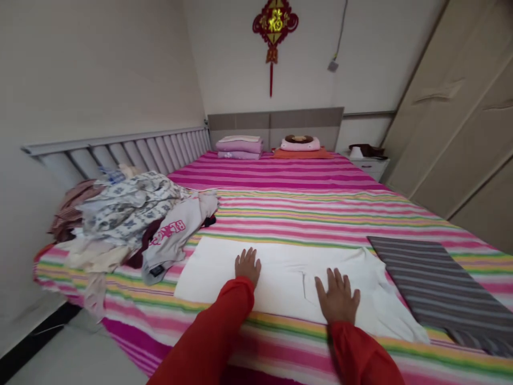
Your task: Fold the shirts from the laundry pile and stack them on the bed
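A white shirt (280, 278) lies spread in a long strip across the near part of the bed, its sleeve end toward the right. My left hand (247, 266) rests flat on the middle of the cloth, fingers apart. Palm down, my right hand (339, 297) presses on the shirt farther right, beside a small pocket-like line, with its fingers spread. Neither hand grips anything. Red sleeves cover both my forearms. To the right of the shirt lies a flat, folded grey striped garment (436, 283).
A heap of loose clothes (128, 208) sits at the left by the radiator (120, 149), a grey printed shirt (176, 230) nearest me. Folded bedding (240, 147) and pillows (300, 144) stand at the headboard (276, 123). A wardrobe (452, 107) and nightstand (371, 167) are on the right.
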